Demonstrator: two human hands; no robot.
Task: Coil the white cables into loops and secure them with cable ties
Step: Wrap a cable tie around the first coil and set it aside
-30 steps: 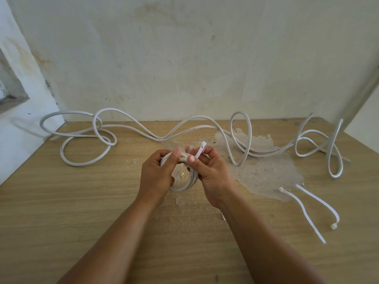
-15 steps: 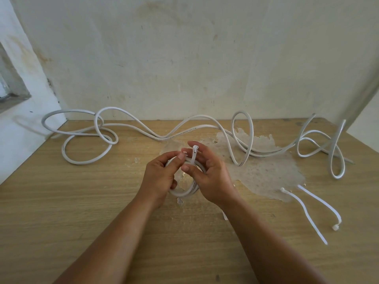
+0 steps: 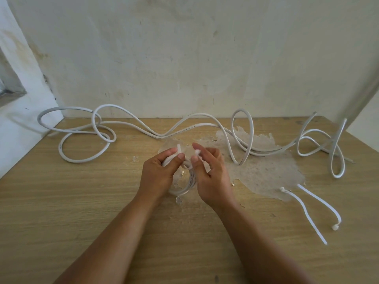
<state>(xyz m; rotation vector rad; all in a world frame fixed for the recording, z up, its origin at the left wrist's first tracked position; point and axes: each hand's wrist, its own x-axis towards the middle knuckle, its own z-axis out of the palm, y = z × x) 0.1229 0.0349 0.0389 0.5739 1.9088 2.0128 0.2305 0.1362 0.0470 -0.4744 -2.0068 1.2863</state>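
White coiled cable (image 3: 187,184) in left hand (image 3: 159,173) grip; right hand (image 3: 211,177) pinches cable tie (image 3: 197,153) at twelve o'clock.

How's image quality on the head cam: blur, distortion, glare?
Head view: soft even daylight, no glare; fisheye bends the table edge; right hand fingertips and the cable tie are slightly motion-blurred; left hand, coiled cable and loose cable read sharp.

- The coil (image 3: 187,184) is mostly hidden between the left hand (image 3: 159,173) and right hand (image 3: 211,177).
- How the tie (image 3: 198,153) wraps it cannot be told.
- Both forearms run off the bottom edge.
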